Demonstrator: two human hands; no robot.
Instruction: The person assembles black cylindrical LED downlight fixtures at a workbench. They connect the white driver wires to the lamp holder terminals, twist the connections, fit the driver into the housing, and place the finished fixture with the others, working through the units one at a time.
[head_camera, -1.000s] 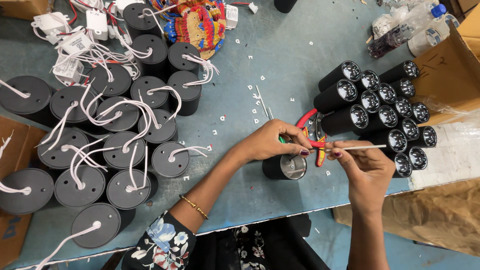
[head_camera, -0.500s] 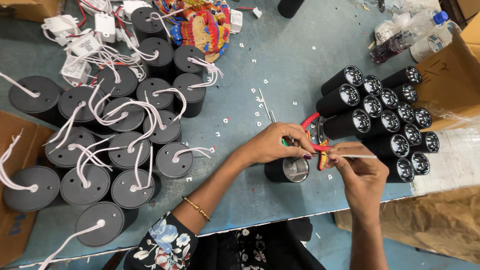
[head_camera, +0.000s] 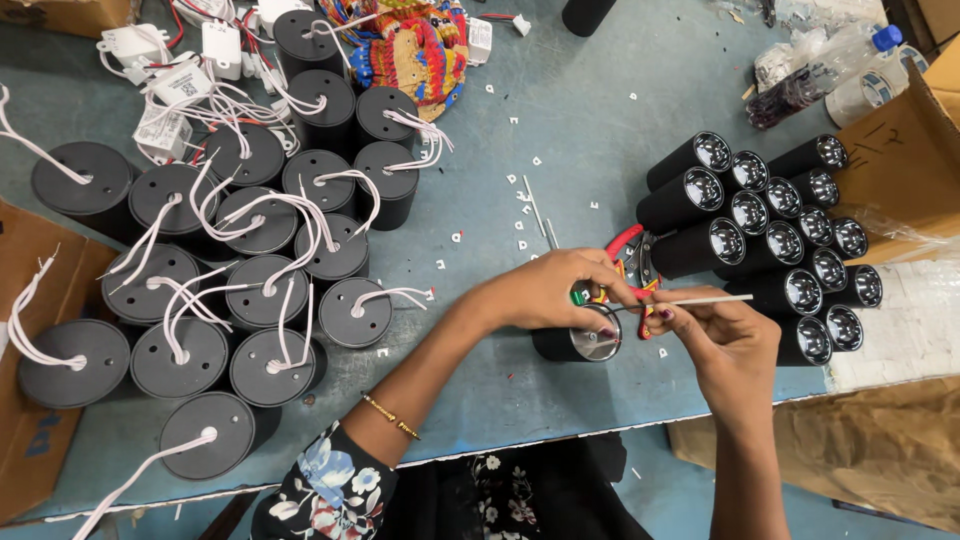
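Note:
A black cylindrical lamp housing (head_camera: 572, 342) lies on its side on the blue-grey table (head_camera: 590, 130), its open end toward me. My left hand (head_camera: 560, 287) rests over it and pinches small coloured wire ends at its mouth. My right hand (head_camera: 722, 338) pinches a thin white sleeve or wire (head_camera: 700, 300) that points right, its near end meeting my left fingers. Red-handled pliers (head_camera: 632, 252) lie on the table just behind my hands.
Several black housings with lenses (head_camera: 770, 225) lie stacked at right. Several upright black housings with white wires (head_camera: 240, 280) stand at left. White driver boxes (head_camera: 175, 85) and a colourful cloth (head_camera: 415, 45) sit at the back, cardboard boxes (head_camera: 900, 160) and a plastic bottle (head_camera: 815, 80) at right.
Both hands have stayed over the lying housing. The white sleeve has shifted slightly in my right fingers, and the camera has drifted a little.

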